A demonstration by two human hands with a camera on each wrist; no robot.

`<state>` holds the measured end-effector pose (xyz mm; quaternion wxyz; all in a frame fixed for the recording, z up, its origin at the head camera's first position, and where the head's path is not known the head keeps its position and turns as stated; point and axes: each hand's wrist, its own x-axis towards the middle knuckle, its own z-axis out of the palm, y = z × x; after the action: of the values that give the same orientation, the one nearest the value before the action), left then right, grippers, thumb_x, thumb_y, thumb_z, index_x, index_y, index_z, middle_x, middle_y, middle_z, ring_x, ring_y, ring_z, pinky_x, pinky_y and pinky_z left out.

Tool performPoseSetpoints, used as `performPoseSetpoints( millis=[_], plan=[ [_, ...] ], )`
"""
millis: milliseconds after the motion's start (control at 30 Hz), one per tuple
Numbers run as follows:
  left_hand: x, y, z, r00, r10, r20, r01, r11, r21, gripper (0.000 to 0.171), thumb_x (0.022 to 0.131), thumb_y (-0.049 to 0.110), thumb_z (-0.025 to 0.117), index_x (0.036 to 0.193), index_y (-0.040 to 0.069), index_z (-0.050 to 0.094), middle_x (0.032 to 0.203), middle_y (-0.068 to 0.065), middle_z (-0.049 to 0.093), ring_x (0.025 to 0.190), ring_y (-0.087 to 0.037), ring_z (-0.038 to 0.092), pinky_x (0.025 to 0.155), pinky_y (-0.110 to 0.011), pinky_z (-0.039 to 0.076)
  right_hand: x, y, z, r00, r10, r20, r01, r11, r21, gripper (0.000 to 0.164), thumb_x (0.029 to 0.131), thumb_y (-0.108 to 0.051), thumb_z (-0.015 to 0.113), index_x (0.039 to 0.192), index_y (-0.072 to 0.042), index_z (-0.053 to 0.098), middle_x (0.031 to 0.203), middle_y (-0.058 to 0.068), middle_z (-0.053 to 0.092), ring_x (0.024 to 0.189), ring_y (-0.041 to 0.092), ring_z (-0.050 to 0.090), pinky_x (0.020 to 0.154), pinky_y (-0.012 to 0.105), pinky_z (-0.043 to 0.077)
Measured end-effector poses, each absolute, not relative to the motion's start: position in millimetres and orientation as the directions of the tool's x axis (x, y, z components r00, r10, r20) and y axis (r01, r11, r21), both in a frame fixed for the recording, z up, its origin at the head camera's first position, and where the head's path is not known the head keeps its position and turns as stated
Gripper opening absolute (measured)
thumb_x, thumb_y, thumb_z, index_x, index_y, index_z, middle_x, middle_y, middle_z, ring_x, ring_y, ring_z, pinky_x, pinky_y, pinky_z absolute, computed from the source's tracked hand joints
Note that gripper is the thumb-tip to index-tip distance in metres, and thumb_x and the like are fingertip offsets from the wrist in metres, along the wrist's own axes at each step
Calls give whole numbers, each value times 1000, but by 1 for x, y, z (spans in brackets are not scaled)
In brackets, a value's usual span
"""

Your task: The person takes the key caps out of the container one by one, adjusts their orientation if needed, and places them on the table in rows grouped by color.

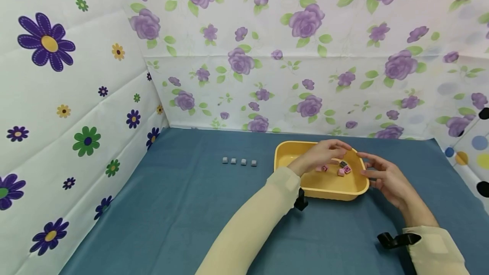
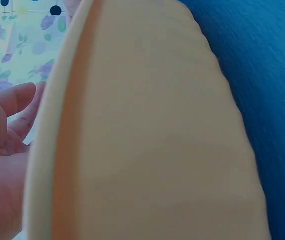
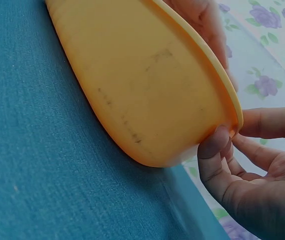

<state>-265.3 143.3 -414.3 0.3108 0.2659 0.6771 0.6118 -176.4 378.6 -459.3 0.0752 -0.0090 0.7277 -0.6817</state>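
Note:
A yellow plastic basin (image 1: 321,193) stands on the blue cloth and holds several small cubes, among them pink cubes (image 1: 341,172) and a dark one (image 1: 343,164). My left hand (image 1: 322,155) reaches over the basin, fingers loosely extended toward its far right corner; the left wrist view shows this hand (image 2: 5,150) behind the rim with nothing visible between thumb and fingers. At the basin's right end, my right hand (image 1: 387,179) holds the rim with its fingertips. In the right wrist view its thumb (image 3: 215,145) lies against the outer wall, under the rim.
Several small pale cubes (image 1: 243,162) sit in a spaced row on the blue cloth (image 1: 191,207), left of the basin. Flowered white sheets (image 1: 267,75) hang behind and at the left. A black strap mount (image 1: 397,239) is on my right wrist.

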Motion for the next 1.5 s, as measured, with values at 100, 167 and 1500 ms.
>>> performPoseSetpoints(
  millis=[100, 167, 1500],
  plan=[
    [-267, 149, -415, -655, 745, -127, -17, 154, 988, 33, 111, 18, 52, 140, 4, 61, 141, -14, 58, 134, -34, 56, 110, -50, 47, -176, 379, -460, -988, -117, -104, 96, 71, -993, 57, 105, -10, 64, 158, -14, 43, 111, 2, 52, 89, 14, 57, 74, 30, 58],
    [-268, 153, -418, -654, 742, -148, -17, 181, 983, 32, 112, 19, 52, 139, 5, 62, 138, -12, 59, 132, -32, 57, 109, -49, 48, -176, 380, -460, -987, -120, -106, 99, 65, -993, 57, 105, -11, 65, 157, -16, 45, 111, 2, 52, 88, 14, 58, 75, 30, 58],
    [-277, 142, -419, -647, 735, -203, 80, 331, 940, 32, 107, 7, 58, 137, -2, 61, 136, -21, 62, 118, -34, 66, 100, -43, 55, -177, 378, -458, -989, -109, -99, 93, 57, -994, 59, 104, -9, 64, 159, -12, 42, 110, 4, 51, 88, 13, 59, 74, 31, 60]
  ],
)
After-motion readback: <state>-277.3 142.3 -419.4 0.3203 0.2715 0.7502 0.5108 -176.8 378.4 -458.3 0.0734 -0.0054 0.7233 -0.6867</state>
